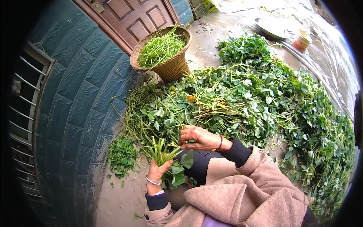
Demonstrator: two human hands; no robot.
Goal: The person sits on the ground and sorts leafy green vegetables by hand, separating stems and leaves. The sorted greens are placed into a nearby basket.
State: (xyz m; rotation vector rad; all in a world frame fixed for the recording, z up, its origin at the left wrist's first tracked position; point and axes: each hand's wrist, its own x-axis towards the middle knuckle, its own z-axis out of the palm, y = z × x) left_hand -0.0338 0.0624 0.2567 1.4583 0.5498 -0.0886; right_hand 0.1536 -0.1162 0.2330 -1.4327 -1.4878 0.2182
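My left hand (160, 171), with a pale bangle at its wrist, grips a bunch of green leaf stems (161, 153). The cut ends fan out above the fist, and broad green leaves (178, 173) hang from its right side. My right hand (198, 139) is bent over just to the right of the bunch. Its thumb and fingertips pinch the end of one stem that leans out towards it. Beyond both hands spreads a big heap of leafy vines (246, 96), apparently sweet potato, with trailing stems and a few yellow leaves.
A woven basket (173, 68) full of green stems stands by a brown panelled door (139, 20). Loose leaves (122, 156) lie in a small pile beside the blue tiled wall (76, 107). A round basin (269, 29) and a tin can (302, 41) are near plastic sheeting (331, 62).
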